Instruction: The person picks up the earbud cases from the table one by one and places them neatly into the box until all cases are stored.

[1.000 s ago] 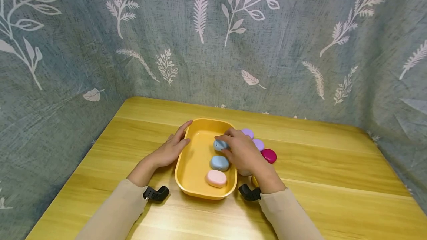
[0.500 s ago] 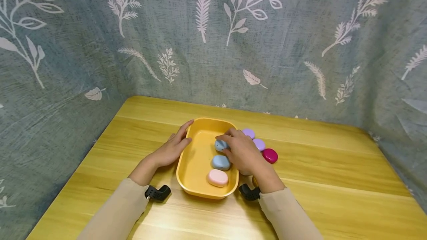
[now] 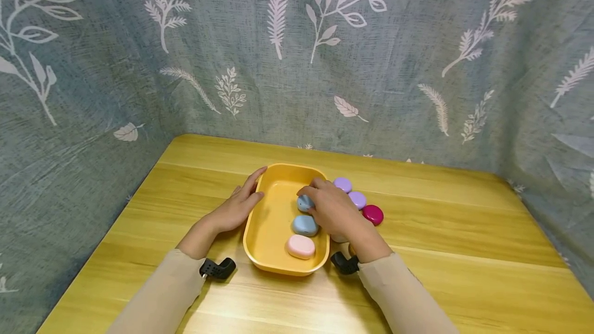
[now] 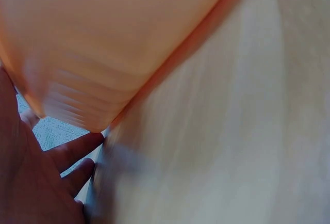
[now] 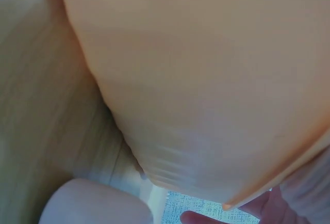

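My right hand (image 3: 335, 210) reaches over the right rim of a yellow tray (image 3: 269, 267). Thumb and fingers pinch a light blue rounded case (image 3: 303, 203), shaped like an earbud case, inside it; the hand hides part of the case. Nearer in the tray lie a second light blue case (image 3: 305, 226) and a pink one (image 3: 301, 247), in a line along the right side. Against the tray's left wall rests my left hand (image 3: 234, 209), thumb and fingers spread at the rim. In the left wrist view, fingertips (image 4: 85, 144) touch the tray's outer side (image 4: 87, 43).
Outside the tray on the right are two purple cases (image 3: 343, 185) and a magenta one (image 3: 373, 215). A pale case (image 5: 98, 203) and a yellowish thing (image 3: 351, 249) are partly hidden by the right arm. A patterned cloth (image 3: 297, 102) hangs behind the wooden table (image 3: 455, 231).
The head view has shifted a little. My right hand has moved very slightly at the same blue case, its wrist a bit farther from me. The left hand stays at the tray.
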`<action>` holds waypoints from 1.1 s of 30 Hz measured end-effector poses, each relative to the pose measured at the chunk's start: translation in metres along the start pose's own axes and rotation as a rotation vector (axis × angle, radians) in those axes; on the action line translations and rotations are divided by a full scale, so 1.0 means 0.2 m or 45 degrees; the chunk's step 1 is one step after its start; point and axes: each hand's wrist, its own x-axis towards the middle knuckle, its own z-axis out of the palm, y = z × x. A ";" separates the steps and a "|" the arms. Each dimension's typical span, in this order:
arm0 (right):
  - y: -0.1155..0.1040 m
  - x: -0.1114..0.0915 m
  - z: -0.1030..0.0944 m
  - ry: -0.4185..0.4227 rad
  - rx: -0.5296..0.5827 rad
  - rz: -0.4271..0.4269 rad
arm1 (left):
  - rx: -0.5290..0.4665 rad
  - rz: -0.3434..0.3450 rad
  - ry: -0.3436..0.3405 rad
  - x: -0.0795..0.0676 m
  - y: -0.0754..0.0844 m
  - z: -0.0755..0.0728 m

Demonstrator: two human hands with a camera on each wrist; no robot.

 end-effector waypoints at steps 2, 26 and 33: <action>0.00 0.00 0.00 -0.004 -0.011 -0.002 | 0.002 0.004 0.000 0.00 0.00 0.00; -0.02 0.04 0.01 -0.106 -0.032 0.088 | -0.001 0.008 -0.005 -0.01 0.01 0.00; -0.01 0.04 0.01 -0.081 -0.009 0.080 | 0.002 0.033 -0.007 -0.01 0.01 0.00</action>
